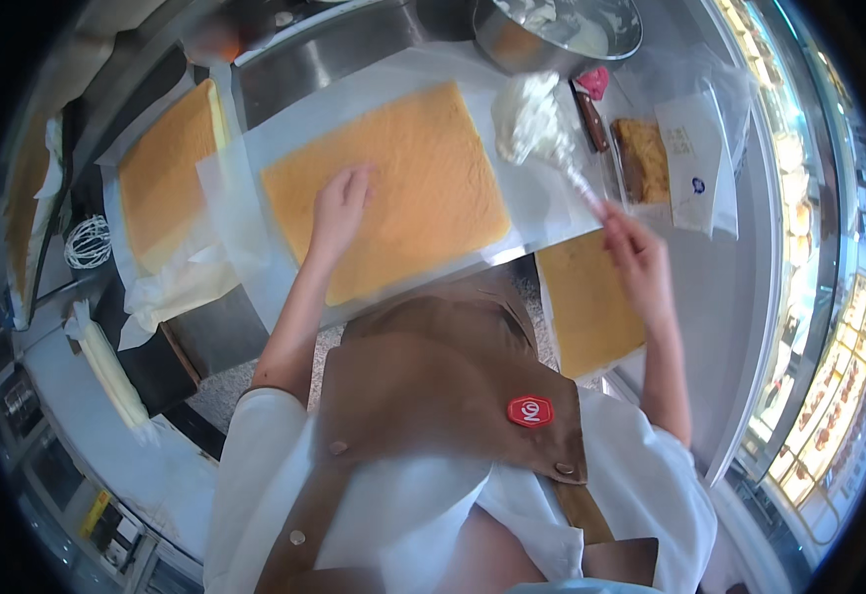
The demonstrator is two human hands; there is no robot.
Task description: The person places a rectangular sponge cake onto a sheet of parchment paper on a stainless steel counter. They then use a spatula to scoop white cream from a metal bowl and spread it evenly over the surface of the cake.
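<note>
A rectangular sheet of sponge cake [403,185] lies on white baking paper [544,211] in front of me. Over its left half is my left hand [340,204], with its fingers curled close together. Their undersides are hidden, and I cannot tell whether they touch the cake. My right hand [635,260] grips the handle of a spatula [580,185], whose head is covered by a big lump of white cream [528,115]. The loaded spatula is to the right of the sponge. Behind it stands a steel mixing bowl [503,41] with more cream inside.
At right are a knife [590,119] with a wooden handle, a packaged brown cake [639,160] and a white paper bag [696,167]. Another sponge sheet [162,171] lies left, beside a whisk [88,242]. One more sheet [589,312] is lower right. A wrapped roll [110,367] rests at lower left.
</note>
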